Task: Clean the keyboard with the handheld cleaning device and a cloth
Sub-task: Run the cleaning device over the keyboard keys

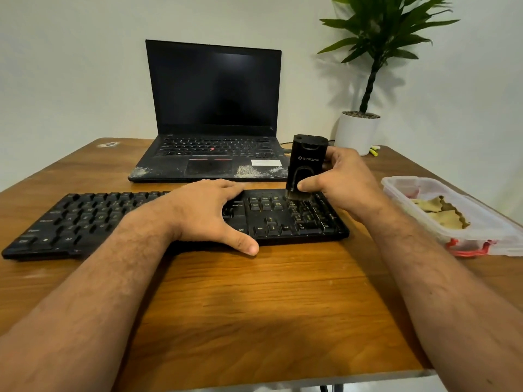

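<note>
A black full-size keyboard point(93, 219) lies across the wooden table, its right end nearer the middle. My left hand point(206, 213) rests flat on the keyboard's middle, fingers spread, thumb over the front edge. My right hand point(343, 182) grips a black handheld cleaning device point(307, 162), held upright with its brush end touching the top of the number pad. A tan cloth point(441, 212) lies crumpled inside a clear plastic container point(486, 222) at the right.
An open black laptop point(213, 108) with a dark screen stands behind the keyboard. A potted plant in a white pot point(357, 131) sits at the back right by the wall. The table point(254, 306) has bare wood in front of the keyboard.
</note>
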`<action>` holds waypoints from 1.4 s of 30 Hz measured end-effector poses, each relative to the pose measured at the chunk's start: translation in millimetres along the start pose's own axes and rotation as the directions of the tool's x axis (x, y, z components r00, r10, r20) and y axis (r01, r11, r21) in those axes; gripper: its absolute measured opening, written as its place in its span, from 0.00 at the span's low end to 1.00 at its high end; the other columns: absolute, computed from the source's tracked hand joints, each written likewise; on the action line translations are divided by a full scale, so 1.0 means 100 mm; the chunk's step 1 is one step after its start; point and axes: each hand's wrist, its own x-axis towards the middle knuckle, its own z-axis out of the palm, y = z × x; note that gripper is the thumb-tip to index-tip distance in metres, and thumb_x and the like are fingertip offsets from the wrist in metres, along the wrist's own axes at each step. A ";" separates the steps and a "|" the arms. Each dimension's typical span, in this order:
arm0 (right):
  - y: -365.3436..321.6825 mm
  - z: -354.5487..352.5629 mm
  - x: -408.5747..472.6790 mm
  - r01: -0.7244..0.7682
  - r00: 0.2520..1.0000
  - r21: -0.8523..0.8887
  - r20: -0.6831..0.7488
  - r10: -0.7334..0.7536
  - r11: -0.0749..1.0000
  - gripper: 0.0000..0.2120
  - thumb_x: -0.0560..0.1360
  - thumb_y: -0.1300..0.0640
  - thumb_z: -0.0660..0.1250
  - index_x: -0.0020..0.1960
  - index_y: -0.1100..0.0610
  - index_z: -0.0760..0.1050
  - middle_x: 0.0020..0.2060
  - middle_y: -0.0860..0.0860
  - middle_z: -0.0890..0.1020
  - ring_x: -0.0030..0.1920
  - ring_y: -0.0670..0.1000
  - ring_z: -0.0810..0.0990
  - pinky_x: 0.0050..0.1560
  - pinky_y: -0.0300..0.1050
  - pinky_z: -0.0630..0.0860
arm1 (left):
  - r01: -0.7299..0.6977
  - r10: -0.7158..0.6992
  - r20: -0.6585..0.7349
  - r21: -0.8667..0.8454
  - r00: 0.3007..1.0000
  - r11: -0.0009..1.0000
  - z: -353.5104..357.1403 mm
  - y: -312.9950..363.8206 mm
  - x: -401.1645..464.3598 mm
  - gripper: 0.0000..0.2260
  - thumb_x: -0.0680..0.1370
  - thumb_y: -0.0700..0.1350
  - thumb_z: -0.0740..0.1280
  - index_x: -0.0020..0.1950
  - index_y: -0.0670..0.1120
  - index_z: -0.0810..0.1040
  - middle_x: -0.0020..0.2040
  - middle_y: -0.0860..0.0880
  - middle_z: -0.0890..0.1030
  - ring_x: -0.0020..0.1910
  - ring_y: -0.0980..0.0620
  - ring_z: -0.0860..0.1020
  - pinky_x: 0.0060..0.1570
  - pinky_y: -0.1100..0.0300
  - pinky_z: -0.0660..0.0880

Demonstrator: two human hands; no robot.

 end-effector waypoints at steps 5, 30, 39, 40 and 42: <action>0.02 -0.02 0.01 0.008 0.999 -0.008 0.046 -0.007 1.000 0.22 0.65 0.65 0.79 0.48 0.43 0.78 0.43 0.43 0.86 0.44 0.43 0.86 0.47 0.43 0.79 | -0.013 0.013 0.001 0.083 1.000 0.996 0.01 0.10 -0.02 0.62 0.55 0.80 0.65 0.83 0.54 0.49 0.81 0.58 0.54 0.79 0.53 0.56 0.78 0.51 0.56; 0.18 -0.06 0.17 0.039 0.972 -0.135 -0.226 -0.070 0.990 0.22 0.70 0.57 0.77 0.62 0.50 0.77 0.47 0.41 0.81 0.46 0.37 0.78 0.40 0.30 0.68 | -0.028 0.033 0.043 -0.102 0.999 0.994 -0.14 0.34 0.32 0.59 0.45 0.79 0.71 0.73 0.57 0.71 0.63 0.58 0.76 0.62 0.55 0.74 0.68 0.49 0.71; 0.16 0.06 0.21 0.023 0.978 -0.291 -0.190 -0.081 0.956 0.21 0.70 0.55 0.76 0.61 0.51 0.78 0.46 0.44 0.81 0.47 0.45 0.80 0.43 0.37 0.74 | -0.018 0.017 0.038 0.027 0.999 0.999 -0.04 0.29 0.27 0.68 0.45 0.84 0.65 0.81 0.57 0.55 0.73 0.58 0.64 0.71 0.54 0.65 0.70 0.44 0.68; 0.17 0.05 0.21 0.019 0.974 -0.298 -0.211 -0.086 0.954 0.21 0.69 0.55 0.76 0.61 0.51 0.78 0.47 0.45 0.82 0.48 0.45 0.81 0.45 0.38 0.75 | -0.016 0.015 0.040 0.028 0.999 0.999 -0.04 0.29 0.26 0.68 0.45 0.84 0.65 0.81 0.57 0.54 0.74 0.58 0.63 0.72 0.53 0.64 0.71 0.44 0.68; 0.16 0.06 0.19 0.032 0.970 -0.289 -0.221 -0.099 0.957 0.25 0.69 0.56 0.76 0.64 0.51 0.76 0.53 0.46 0.82 0.51 0.46 0.80 0.51 0.41 0.77 | -0.013 0.011 0.039 0.036 0.999 0.999 -0.04 0.29 0.26 0.69 0.46 0.83 0.64 0.82 0.56 0.52 0.75 0.57 0.62 0.73 0.53 0.63 0.71 0.44 0.67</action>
